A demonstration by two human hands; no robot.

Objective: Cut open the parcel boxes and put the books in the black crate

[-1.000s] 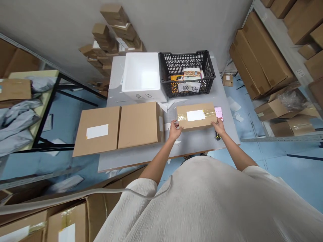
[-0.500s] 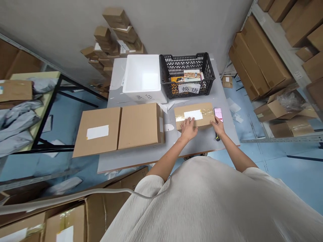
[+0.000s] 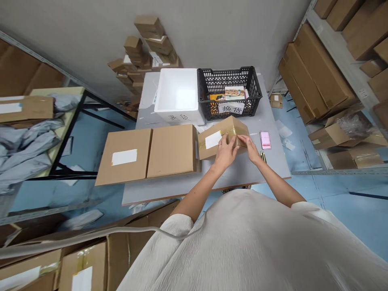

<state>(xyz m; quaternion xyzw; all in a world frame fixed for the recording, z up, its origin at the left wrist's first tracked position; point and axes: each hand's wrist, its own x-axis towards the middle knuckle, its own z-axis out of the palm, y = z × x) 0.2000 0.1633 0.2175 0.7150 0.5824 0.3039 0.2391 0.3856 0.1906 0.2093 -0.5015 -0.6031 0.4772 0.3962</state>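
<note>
Grey packing table (image 3: pixel 260 169), near middle: small tan taped cardboard box (image 3: pixel 216 139) tilted up, clasped between spread-fingered left hand (image 3: pixel 226 152) and right hand (image 3: pixel 247 144); slick tape or loose grip could drop it toward flat pink rectangular item (image 3: pixel 265 140).

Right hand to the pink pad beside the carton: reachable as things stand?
Probably yes. The right hand is on the taped cardboard carton, and the pink pad lies close by on the grey table. Nothing appears to lie between them.
</note>
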